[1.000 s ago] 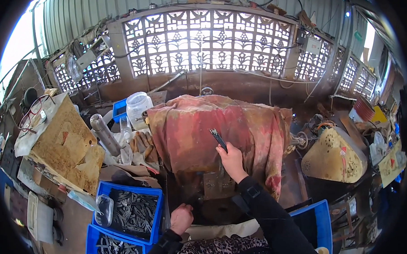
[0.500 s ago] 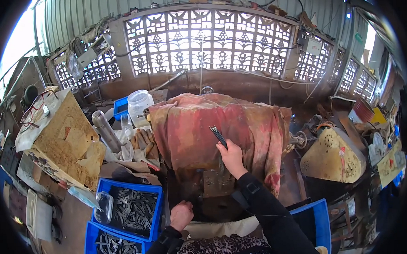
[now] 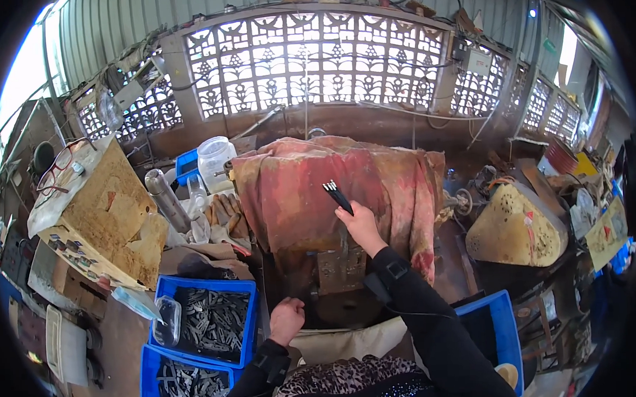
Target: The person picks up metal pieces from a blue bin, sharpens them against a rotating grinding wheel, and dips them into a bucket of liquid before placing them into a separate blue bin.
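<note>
My right hand [image 3: 364, 227] is closed round a small bundle of thin dark strips [image 3: 337, 196] with bright, pale ends pointing up and to the left. It is raised in front of a red-brown stained cloth [image 3: 297, 199] draped over a machine. My left hand [image 3: 287, 321] is a closed fist, lower down, beside the machine's dark opening [image 3: 343, 311]; whatever its fingers may hold is hidden. Just left of that hand stands a blue bin [image 3: 252, 320] of flat dark metal pieces [image 3: 210, 318], with a second blue bin [image 3: 150, 379] of similar pieces nearer me.
A blue bin [image 3: 508, 332] stands at my right. A stained box-shaped housing [image 3: 115, 205] with eyeglasses [image 3: 59, 169] on top is at left. Near the cloth are a clear jar [image 3: 216, 158], a metal cylinder [image 3: 167, 197] and gloves [image 3: 225, 214]. A handwheel [image 3: 462, 201] sits right.
The view has shifted slightly. My right hand still holds the strips up, now tilted more to the left. My left fist has turned and drawn back a little from the machine's opening.
</note>
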### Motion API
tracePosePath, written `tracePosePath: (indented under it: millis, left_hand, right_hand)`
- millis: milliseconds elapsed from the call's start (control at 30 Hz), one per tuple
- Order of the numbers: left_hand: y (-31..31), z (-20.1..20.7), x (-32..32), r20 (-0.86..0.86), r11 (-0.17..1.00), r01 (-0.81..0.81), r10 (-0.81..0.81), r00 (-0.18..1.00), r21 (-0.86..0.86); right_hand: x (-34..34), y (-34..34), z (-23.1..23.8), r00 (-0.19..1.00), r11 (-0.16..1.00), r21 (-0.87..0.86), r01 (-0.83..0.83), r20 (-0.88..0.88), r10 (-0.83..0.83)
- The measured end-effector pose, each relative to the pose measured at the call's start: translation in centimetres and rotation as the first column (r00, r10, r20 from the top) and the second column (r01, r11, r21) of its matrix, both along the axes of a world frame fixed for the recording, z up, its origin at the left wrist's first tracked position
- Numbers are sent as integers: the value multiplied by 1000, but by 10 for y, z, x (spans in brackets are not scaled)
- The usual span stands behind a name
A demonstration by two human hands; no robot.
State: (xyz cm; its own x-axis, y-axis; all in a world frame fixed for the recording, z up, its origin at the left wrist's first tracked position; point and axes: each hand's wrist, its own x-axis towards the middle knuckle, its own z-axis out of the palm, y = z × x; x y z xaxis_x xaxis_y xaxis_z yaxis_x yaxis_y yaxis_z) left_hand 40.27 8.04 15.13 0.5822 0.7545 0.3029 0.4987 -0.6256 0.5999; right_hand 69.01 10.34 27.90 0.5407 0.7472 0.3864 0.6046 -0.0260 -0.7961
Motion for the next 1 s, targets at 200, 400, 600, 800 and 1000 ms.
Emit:
tracePosePath:
  millis: [200, 400, 600, 800, 1000]
  left_hand:
    - [18, -2, -6, 249, 999, 25, -13, 968, -46]
    - [49, 29, 25, 143, 982, 90, -115, 983, 166]
    - [56, 1, 45, -226, 864, 354, -287, 931, 358]
    - [47, -13, 49, -251, 868, 408, -344, 905, 282]
    - [55, -27, 54, -477, 776, 571, -408, 779, 268]
  right_hand:
    - [-27, -71, -2, 953, 977, 40, -208, -218, 212]
    - [-63, -174, -6, 901, 905, 51, -423, -77, 426]
    - [-75, -237, -39, 830, 823, -167, -542, 48, 556]
    - [-84, -265, -70, 802, 800, -206, -564, 95, 590]
    - [-96, -284, -81, 792, 785, -144, -603, 8, 610]
